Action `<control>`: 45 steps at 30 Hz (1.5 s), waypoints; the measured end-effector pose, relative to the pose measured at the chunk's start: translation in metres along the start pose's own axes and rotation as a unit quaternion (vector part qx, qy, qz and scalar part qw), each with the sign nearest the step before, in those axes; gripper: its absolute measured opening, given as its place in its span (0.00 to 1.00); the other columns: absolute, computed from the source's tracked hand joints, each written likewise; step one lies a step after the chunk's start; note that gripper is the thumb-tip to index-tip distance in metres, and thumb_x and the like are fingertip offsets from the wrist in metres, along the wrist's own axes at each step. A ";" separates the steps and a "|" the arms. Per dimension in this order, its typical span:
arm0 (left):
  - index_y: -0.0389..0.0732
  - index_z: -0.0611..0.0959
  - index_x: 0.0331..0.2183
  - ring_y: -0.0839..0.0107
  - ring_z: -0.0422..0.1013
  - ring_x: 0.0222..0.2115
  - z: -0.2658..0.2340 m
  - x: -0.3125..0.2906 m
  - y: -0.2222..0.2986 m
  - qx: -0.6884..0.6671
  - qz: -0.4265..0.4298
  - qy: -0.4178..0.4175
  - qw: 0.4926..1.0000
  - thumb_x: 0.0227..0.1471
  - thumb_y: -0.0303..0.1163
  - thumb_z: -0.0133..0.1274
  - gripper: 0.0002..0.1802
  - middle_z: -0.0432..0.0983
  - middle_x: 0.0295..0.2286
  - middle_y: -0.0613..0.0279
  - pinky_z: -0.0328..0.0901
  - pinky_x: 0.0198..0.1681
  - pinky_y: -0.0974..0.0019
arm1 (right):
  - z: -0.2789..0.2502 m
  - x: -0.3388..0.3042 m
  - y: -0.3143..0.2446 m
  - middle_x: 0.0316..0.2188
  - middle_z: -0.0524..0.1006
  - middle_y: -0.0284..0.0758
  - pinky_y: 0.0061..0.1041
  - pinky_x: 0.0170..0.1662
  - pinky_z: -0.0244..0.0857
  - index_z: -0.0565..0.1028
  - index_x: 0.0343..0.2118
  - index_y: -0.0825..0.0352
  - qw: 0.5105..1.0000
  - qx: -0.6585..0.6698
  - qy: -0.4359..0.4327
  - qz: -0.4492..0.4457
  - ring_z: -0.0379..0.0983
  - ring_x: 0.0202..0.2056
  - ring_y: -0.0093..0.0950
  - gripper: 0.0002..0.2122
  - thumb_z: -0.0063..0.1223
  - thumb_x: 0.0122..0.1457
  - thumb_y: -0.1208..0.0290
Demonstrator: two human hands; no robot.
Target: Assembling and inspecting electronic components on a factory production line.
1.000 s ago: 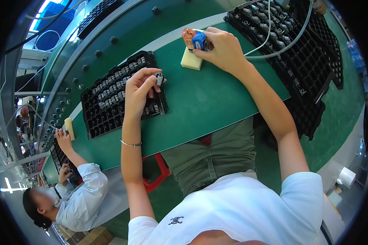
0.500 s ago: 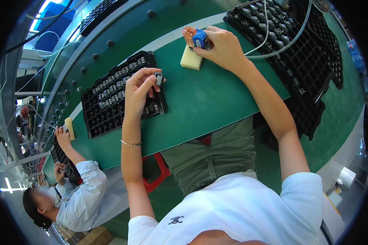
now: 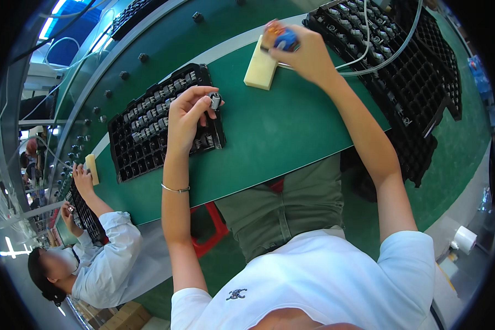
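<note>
My left hand is closed, pinching a small silvery metal cylinder between thumb and fingers over the right edge of a black compartment tray. Similar metal parts sit in rows in that tray. Up and to the right, my right hand grips a blue-and-orange object, smeared by motion, so its exact kind does not show. Just beneath it, a pale yellow sponge block lies on the green tabletop; whether the two touch is hard to tell.
Several black trays, some filled with metal parts, are stacked at the right, with a clear hose across them. Beyond the table runs a green conveyor belt carrying scattered dark parts. A co-worker sits at the left.
My right hand has moved slightly right with the blue-and-orange object, uncovering more of the sponge block. My left hand stays almost in place, still pinching the metal cylinder.
</note>
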State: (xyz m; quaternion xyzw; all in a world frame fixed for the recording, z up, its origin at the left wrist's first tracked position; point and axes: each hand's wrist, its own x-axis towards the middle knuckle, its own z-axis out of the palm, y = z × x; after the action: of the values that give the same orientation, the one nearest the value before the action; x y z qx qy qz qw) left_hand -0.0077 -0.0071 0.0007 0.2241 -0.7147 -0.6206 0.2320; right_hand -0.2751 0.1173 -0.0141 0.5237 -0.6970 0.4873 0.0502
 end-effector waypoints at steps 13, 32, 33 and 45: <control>0.36 0.83 0.39 0.85 0.68 0.20 0.012 0.032 0.018 0.056 -0.013 -0.085 0.995 0.55 0.29 0.50 0.11 0.75 0.21 0.70 0.57 0.19 0.81 | -0.037 -0.025 0.012 0.29 0.79 0.32 0.19 0.32 0.68 0.77 0.37 0.70 0.945 0.238 0.071 0.212 0.75 0.29 0.19 0.16 0.63 0.49 0.64; 0.37 0.83 0.38 0.86 0.68 0.20 0.011 0.026 0.012 0.045 -0.032 -0.095 0.994 0.55 0.29 0.51 0.11 0.75 0.22 0.70 0.57 0.19 0.81 | -0.016 -0.039 -0.014 0.20 0.69 0.33 0.23 0.24 0.60 0.74 0.27 0.71 0.995 -0.074 0.004 0.074 0.64 0.20 0.23 0.18 0.66 0.45 0.60; 0.37 0.82 0.39 0.85 0.69 0.21 0.010 0.025 0.012 0.057 -0.034 -0.099 0.993 0.55 0.31 0.50 0.12 0.78 0.25 0.66 0.58 0.20 0.82 | -0.015 -0.039 -0.012 0.20 0.69 0.33 0.23 0.24 0.60 0.74 0.27 0.71 0.995 -0.068 0.003 0.070 0.64 0.20 0.24 0.18 0.66 0.45 0.60; 0.35 0.81 0.40 0.84 0.69 0.21 0.000 0.007 0.012 0.022 -0.030 -0.047 0.998 0.55 0.28 0.50 0.12 0.80 0.28 0.62 0.57 0.19 0.81 | 0.000 -0.023 -0.018 0.23 0.71 0.35 0.26 0.27 0.63 0.77 0.28 0.71 0.995 -0.073 -0.041 0.050 0.67 0.22 0.29 0.16 0.63 0.46 0.60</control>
State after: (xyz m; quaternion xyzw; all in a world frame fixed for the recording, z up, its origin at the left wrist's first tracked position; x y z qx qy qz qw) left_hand -0.0134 -0.0096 0.0125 0.2211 -0.7313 -0.6210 0.1751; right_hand -0.2507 0.1332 -0.0162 0.5026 -0.7576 0.4149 0.0354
